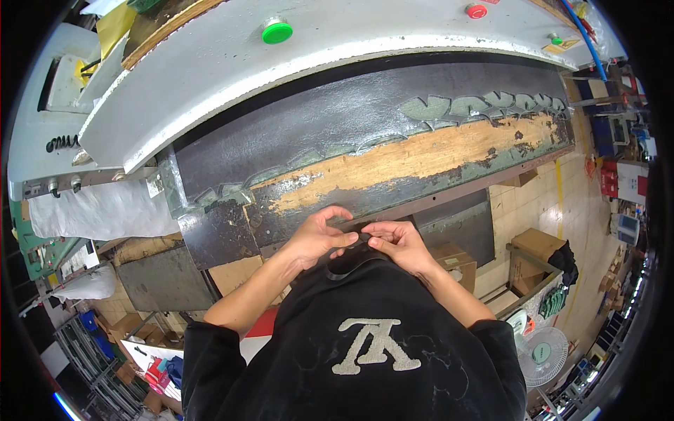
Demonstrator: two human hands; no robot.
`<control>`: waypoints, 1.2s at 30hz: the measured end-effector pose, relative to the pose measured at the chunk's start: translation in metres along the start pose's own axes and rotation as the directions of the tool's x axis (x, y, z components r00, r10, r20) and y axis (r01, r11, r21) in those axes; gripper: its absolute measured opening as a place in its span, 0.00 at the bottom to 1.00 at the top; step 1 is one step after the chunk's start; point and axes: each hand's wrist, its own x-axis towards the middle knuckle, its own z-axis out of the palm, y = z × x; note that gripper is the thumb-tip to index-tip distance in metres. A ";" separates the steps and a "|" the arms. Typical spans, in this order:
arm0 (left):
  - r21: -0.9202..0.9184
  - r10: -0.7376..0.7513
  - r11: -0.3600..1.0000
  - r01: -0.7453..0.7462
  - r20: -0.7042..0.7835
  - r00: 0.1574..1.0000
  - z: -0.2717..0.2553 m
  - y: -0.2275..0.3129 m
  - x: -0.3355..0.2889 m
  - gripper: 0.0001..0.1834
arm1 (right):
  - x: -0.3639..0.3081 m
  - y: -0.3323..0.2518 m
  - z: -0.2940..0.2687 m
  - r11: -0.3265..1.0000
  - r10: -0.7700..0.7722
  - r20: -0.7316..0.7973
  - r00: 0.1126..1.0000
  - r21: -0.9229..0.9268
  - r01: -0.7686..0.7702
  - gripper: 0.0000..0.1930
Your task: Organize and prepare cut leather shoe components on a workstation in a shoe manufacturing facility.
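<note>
White sheeting: a crumpled pale heap (105, 212) lies beyond the left end of the long surface (421, 156), whose middle shows bare wood.
Dark plate: a worn, blackish panel (219, 237) covers the surface's near left corner.
Green button: a round green push button (276, 32) sits on the pale machine beam (351, 52) that runs along the surface's far edge.
Left hand: the person's left hand (321, 236) is just off the near edge, left of its middle; the index finger stands apart from the thumb, and whether the thumb and lower fingers grip anything cannot be told.
Dark piece: a small, blackish thing (364, 238) is between the two hands, in front of the near edge; its full shape is hidden.
Dark band: a thin curved strip (351, 271) shows below the hands against the black shirt (316, 309); whether it joins the dark piece cannot be told.
Right hand: the person's right hand (400, 245) has thumb and index finger pinched on the dark piece.
Green pieces: ragged, leaf-like grey-green material (427, 108) lies toward the surface's far right corner.
Fan: a round caged fan (546, 356) stands off to the right, nearer the person than the surface.
</note>
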 end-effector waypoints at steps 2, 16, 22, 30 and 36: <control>0.128 -0.018 0.992 0.018 0.005 1.000 -0.008 0.004 -0.013 0.22 | -0.005 -0.011 0.000 0.990 -0.020 -0.007 1.000 -0.137 0.018 0.15; 0.360 0.333 0.872 -0.331 0.057 0.941 -0.004 -0.029 -0.043 0.13 | -0.029 -0.069 0.007 0.413 -0.320 0.271 0.908 -0.822 0.391 0.21; 0.746 0.382 0.577 -0.333 0.114 0.917 0.025 -0.007 -0.030 0.16 | -0.010 -0.051 0.009 0.214 -0.448 0.400 0.800 -0.820 0.530 0.10; 0.914 0.484 0.354 -0.199 0.003 0.875 0.018 -0.017 -0.029 0.18 | -0.022 -0.057 0.014 0.404 -0.297 0.216 0.930 -0.854 0.328 0.11; 0.761 0.311 0.582 -0.287 0.118 0.943 0.015 -0.003 -0.041 0.18 | -0.046 -0.063 -0.022 0.291 -0.205 0.394 0.896 -0.849 0.441 0.14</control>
